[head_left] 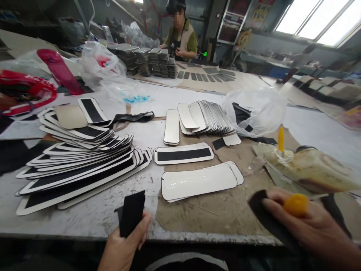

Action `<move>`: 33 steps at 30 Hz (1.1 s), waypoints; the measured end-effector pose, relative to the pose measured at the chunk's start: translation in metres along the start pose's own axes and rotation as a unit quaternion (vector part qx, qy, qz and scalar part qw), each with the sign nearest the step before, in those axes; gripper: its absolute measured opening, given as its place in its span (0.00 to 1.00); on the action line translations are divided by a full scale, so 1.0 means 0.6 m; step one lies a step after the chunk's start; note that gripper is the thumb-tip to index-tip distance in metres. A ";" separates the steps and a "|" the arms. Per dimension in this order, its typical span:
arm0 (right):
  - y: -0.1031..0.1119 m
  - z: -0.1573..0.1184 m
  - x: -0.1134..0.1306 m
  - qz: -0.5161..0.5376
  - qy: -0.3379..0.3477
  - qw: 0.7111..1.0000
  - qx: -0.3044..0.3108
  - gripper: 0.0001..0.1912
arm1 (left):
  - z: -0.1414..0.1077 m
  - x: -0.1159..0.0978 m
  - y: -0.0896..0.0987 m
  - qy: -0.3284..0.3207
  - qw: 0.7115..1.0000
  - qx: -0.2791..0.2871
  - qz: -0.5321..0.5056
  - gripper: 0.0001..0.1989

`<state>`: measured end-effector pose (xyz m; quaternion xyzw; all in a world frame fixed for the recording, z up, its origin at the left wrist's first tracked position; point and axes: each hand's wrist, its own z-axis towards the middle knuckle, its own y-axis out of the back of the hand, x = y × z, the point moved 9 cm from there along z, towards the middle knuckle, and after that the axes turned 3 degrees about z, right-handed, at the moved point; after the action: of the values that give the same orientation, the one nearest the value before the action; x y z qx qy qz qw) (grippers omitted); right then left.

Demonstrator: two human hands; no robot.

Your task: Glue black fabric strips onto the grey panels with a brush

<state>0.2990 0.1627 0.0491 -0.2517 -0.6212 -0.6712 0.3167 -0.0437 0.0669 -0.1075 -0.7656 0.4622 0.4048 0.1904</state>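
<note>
My left hand, at the table's front edge, is closed on black strips that stand up between thumb and fingers. Over the right front of the table my right hand is closed round a yellow-handled tool. A dark flat part sticks out by its fingers; blur hides whether it belongs to the tool. Between the hands lie glossy white oblong panels, overlapping. Behind them is a white panel with a black strip along its middle.
Left lies a fanned pile of black-and-white panels. More white panels lean in a row behind. A stained container with a yellow stick and a plastic bag stand right. A person works beyond stacked pieces.
</note>
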 end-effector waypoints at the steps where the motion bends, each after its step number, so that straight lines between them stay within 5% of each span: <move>1: -0.026 0.008 0.003 -0.028 0.012 0.998 0.059 0.15 | 0.009 -0.010 -0.002 -0.010 1.000 0.000 -0.008 0.23; 6: -0.179 0.045 0.059 -0.115 0.082 0.950 0.279 0.18 | 0.038 -0.066 -0.045 -0.085 0.995 0.049 -0.008 0.20; 13: -0.314 0.094 0.131 -0.246 0.158 0.876 0.383 0.10 | 0.051 -0.085 -0.078 -0.087 0.990 0.108 0.010 0.19; 22: -0.362 0.114 0.143 -0.341 0.212 0.830 0.387 0.11 | 0.064 -0.079 -0.088 -0.068 0.989 0.135 -0.002 0.14; 33: -0.373 0.116 0.146 -0.361 0.231 0.819 0.381 0.10 | 0.066 -0.087 -0.091 -0.067 0.990 0.115 0.044 0.14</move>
<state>0.0713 0.2284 -0.0306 0.2938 -0.7823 -0.4856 0.2568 -0.0269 0.1493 -0.0943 -0.6886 0.5250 0.4075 0.2901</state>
